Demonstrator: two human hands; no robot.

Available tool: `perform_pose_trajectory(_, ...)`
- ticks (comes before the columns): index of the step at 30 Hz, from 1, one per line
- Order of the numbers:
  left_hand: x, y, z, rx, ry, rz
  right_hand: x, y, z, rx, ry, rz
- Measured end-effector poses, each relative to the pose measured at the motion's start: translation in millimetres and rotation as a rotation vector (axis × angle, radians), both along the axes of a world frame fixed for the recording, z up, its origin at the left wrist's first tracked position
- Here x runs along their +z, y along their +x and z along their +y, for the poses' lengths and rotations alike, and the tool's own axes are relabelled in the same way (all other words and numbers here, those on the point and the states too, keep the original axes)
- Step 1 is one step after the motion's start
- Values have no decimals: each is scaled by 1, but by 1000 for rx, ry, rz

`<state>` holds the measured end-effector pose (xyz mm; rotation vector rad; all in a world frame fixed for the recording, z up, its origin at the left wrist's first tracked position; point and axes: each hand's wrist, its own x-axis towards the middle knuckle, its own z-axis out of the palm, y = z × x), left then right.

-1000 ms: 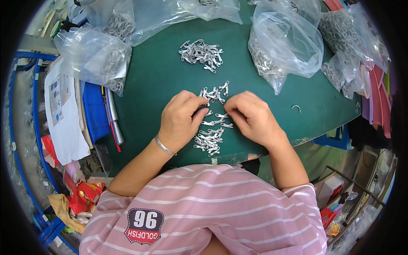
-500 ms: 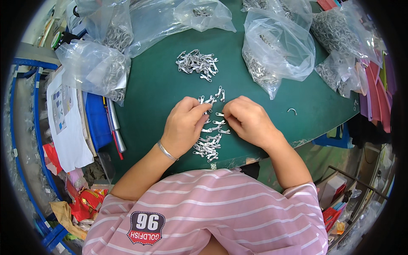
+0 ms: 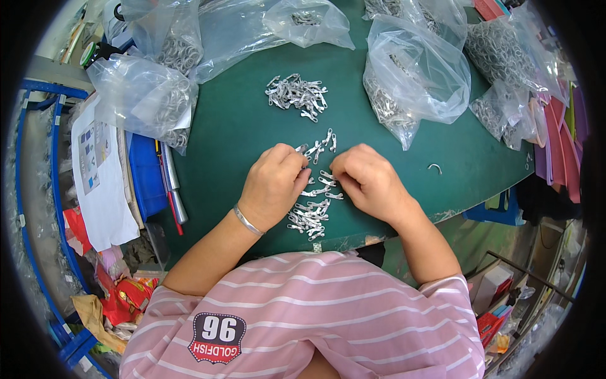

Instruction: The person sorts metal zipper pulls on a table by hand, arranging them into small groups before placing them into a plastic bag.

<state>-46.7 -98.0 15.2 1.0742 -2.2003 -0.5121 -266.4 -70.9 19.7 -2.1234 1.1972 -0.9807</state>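
— Where are the small silver metal zipper pulls [image 3: 310, 211]?
— Scattered on the green table [image 3: 233, 120] between both hands; left hand [image 3: 273, 185] and right hand [image 3: 364, 180] have fingers curled, pinching pieces.
— Beyond?
— A second pile [image 3: 297, 95], clear plastic bags [image 3: 416, 76].

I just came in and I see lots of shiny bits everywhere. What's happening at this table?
A person in a pink striped shirt sits at a green table and works with small silver metal pieces using both bare hands. The left hand and the right hand are close together, fingers curled over a few pieces between them. A loose row of pieces lies under the hands, and a separate pile sits farther back. Clear plastic bags holding more metal parts ring the table.
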Motion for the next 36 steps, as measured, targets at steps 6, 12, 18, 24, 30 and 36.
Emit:
perform_pose_trajectory(6,1,-7,4,120,31,-103,-2,19,-23,43,-171,59)
perform_pose_trajectory(12,-1,-5,0,127,2,-85,-1,17,-23,53,-167,223)
perform_pose_trajectory(18,1,-5,-6,106,-35,-133,-2,16,-17,-9,-188,221)
perform_pose_trajectory(24,4,-3,-6,57,-108,-87,4,5,-7,-44,-134,181)
perform_pose_trajectory(30,2,3,4,-40,-30,-47,1,1,-3,-191,-182,108)
perform_pose_trajectory(36,4,20,1,82,177,103,-6,-3,4,-177,-147,-7)
